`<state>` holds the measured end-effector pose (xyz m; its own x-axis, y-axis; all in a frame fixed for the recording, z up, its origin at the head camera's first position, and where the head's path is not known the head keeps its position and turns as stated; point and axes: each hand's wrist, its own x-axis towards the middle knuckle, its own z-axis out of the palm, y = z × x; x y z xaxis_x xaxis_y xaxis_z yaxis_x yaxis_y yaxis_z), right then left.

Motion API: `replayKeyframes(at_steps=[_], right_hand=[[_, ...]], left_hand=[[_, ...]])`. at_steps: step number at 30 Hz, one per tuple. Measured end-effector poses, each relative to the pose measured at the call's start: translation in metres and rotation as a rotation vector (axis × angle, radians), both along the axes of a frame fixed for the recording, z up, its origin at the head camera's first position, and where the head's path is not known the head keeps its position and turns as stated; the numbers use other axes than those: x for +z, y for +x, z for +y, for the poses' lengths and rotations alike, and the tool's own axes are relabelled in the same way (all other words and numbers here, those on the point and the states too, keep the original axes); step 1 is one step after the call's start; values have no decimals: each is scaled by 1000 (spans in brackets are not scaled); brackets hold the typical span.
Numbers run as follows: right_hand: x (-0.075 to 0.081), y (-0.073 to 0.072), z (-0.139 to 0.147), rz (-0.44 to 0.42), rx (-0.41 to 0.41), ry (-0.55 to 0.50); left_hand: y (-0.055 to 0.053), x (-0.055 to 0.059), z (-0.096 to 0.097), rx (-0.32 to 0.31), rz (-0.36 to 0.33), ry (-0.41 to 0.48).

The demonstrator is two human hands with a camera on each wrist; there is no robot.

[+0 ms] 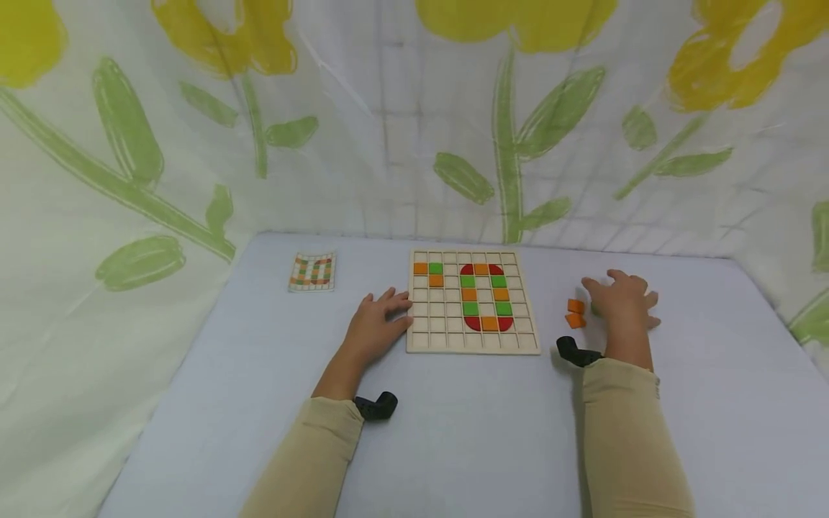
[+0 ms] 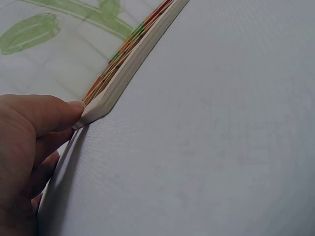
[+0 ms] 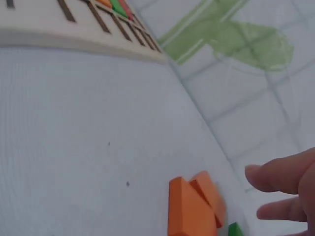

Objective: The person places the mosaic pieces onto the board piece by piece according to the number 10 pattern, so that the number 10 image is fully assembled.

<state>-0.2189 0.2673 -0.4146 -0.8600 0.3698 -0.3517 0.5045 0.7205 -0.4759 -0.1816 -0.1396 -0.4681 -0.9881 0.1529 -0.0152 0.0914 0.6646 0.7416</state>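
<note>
A pale wooden grid board [image 1: 421, 324] lies flat on the table. Orange, green and red tiles form a ring on its right half, and two orange tiles and a green tile [image 1: 435, 268] sit at its upper left. My left hand [image 1: 374, 329] rests at the board's left edge; in the left wrist view its thumb [image 2: 59, 114] touches the near corner. Over on the right, my right hand [image 1: 622, 303] hovers with fingers spread, holding nothing. Loose orange tiles [image 1: 575, 320] lie just left of it, and a green tile [image 3: 235, 229] beside them is mostly hidden.
A small printed card [image 1: 313, 272] with a coloured grid pattern lies left of the board. Behind the table [image 1: 466, 424] hangs a white curtain [image 1: 350, 194] with yellow flowers and green leaves. Each wrist wears a black camera [image 1: 378, 406].
</note>
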Motion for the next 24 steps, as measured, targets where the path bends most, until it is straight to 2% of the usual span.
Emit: replayKeyframes(at_steps=[4, 9, 13, 19, 21, 24], right_hand=[[-6, 0, 2, -44, 26, 10], [-9, -3, -5, 2, 102, -26], [-9, -3, -12, 17, 179, -148], [-3, -2, -16, 80, 225, -370], [0, 0, -14, 87, 246, -347], [5, 3, -5, 59, 275, -183]], left_hand=[[1, -3, -1, 1, 3, 6], [2, -1, 0, -10, 16, 9], [2, 1, 1, -28, 2, 5], [0, 1, 0, -19, 27, -11], [0, 1, 0, -11, 20, -8], [1, 2, 0, -8, -1, 4]])
